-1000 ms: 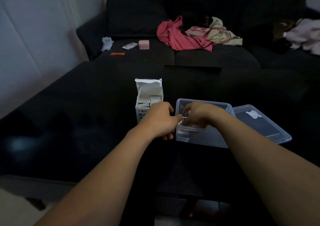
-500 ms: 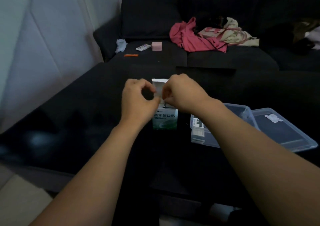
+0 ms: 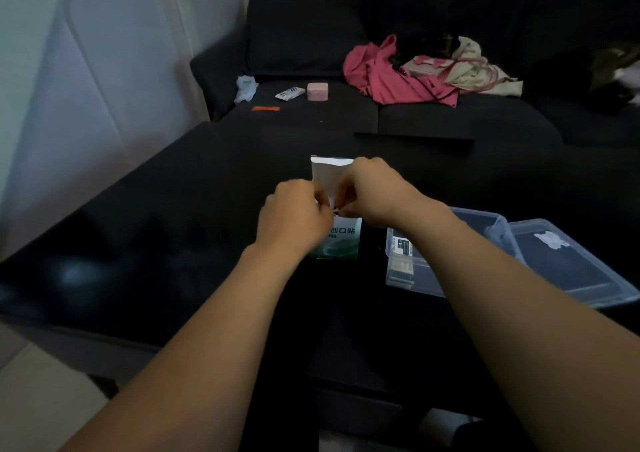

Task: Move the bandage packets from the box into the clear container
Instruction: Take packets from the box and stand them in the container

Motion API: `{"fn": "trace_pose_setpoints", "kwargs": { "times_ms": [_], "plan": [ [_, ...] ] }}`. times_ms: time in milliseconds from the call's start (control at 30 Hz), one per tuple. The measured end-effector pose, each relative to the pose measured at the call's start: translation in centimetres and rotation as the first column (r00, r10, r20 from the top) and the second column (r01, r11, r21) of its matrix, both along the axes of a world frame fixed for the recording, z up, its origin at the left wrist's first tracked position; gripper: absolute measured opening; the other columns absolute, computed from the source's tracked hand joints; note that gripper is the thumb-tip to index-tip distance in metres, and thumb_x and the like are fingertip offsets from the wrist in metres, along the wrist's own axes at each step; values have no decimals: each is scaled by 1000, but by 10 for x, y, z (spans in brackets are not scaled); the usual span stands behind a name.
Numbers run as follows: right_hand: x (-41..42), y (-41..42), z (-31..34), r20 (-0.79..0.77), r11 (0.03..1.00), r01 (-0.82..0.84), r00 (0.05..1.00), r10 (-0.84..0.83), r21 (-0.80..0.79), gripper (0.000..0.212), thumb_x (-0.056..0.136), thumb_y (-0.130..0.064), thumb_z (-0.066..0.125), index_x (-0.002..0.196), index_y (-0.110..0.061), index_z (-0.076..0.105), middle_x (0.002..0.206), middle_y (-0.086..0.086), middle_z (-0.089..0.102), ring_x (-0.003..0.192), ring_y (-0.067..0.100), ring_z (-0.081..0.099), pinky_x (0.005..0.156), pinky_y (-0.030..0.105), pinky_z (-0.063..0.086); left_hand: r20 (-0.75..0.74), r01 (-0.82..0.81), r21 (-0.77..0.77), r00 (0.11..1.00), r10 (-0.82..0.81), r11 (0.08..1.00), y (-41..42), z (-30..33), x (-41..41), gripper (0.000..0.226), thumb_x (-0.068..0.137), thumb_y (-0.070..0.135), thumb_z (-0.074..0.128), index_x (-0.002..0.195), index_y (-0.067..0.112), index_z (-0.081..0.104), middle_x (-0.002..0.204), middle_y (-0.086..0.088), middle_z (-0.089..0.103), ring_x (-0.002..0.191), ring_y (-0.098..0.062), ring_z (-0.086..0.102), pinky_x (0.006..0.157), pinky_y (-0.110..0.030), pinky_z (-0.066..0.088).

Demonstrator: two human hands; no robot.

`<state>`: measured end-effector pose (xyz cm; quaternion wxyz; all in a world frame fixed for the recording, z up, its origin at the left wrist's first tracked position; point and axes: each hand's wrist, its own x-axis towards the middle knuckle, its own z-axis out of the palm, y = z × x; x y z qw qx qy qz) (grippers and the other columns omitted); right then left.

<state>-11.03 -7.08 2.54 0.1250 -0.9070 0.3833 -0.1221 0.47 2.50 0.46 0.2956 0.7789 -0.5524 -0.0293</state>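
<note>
A white and green bandage box (image 3: 341, 242) stands upright on the dark table, its top flap (image 3: 327, 172) raised. My left hand (image 3: 294, 216) and my right hand (image 3: 372, 197) meet at the box's mouth with curled fingers. Between their fingertips they pinch a small printed bandage packet (image 3: 335, 211), mostly hidden by my fingers. The clear container (image 3: 398, 278) sits to the right of the box, partly under my right forearm. Bandage packets (image 3: 401, 249) lie inside it at its left end.
The container's clear lid (image 3: 571, 271) lies flat to its right. A dark sofa (image 3: 450, 122) behind the table holds pink and cream clothes (image 3: 408, 73), a pink case (image 3: 317, 91), a small white pack (image 3: 289, 94) and an orange strip (image 3: 266, 108). A white wall (image 3: 86, 87) is at the left.
Both hands left the clear container and moved to the box's open top. The view shifted left, so box and container sit further right in view.
</note>
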Motion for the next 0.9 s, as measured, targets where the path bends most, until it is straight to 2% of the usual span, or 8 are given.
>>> {"fn": "trace_pose_setpoints", "kwargs": {
  "times_ms": [267,333,433,567,633,700,800,900],
  "plan": [
    [0,-1,0,27,998,-11,1000,9,62,25,74,-14,84,62,-30,69,82,1,73,77,18,70,75,36,60,-332,-61,31,941,68,998,-11,-7,2,22,91,23,65,69,25,70,93,1,70,97,-24,69,81,-34,56],
    [1,1,-1,12,999,-6,1000,6,34,16,76,-17,83,68,-28,73,87,5,72,81,20,69,76,36,59,-423,-71,26,903,76,997,-13,-9,2,23,90,19,64,69,21,73,90,1,71,98,-25,70,86,-41,59],
    [1,3,-2,1,1000,4,1000,-4,-9,5,80,-20,81,83,-23,79,92,8,71,85,24,67,78,38,58,-533,-81,24,842,82,996,-16,-11,4,23,90,18,65,70,20,75,94,-2,73,97,-25,70,84,-44,62],
    [2,6,-2,-45,999,-1,999,-1,-40,5,85,-21,77,90,-21,78,96,7,68,86,25,66,72,33,53,-544,-89,16,835,83,996,-17,-13,6,17,87,16,66,74,24,72,97,1,71,97,-24,70,85,-43,61],
    [1,5,-2,-28,999,2,1000,-3,-41,3,85,-20,76,87,-21,77,95,7,68,84,25,66,73,35,54,-516,-95,6,852,85,995,-16,-12,8,14,84,15,69,92,26,71,107,2,66,96,-21,67,82,-37,59],
    [-1,1,-2,23,1000,11,1000,-10,-13,3,83,-19,77,83,-22,77,90,6,70,81,24,68,77,39,59,-489,-70,15,869,68,997,-17,-13,11,26,85,16,71,109,24,68,112,3,59,91,-14,60,74,-30,55],
    [-4,-2,-1,62,999,34,998,-31,-42,0,84,-21,76,84,-21,76,90,6,69,80,24,67,77,43,59,-448,-19,-3,894,16,1000,-16,-12,13,25,86,16,72,107,26,64,108,7,57,81,-4,52,60,-16,43],
    [-7,0,1,61,994,32,998,-25,-107,7,89,-23,71,82,-23,71,94,9,64,82,29,63,72,39,55,-416,-7,-51,909,-15,999,-16,-13,12,26,86,13,73,109,22,65,107,5,61,89,-11,58,57,-14,41]
  ]
}}
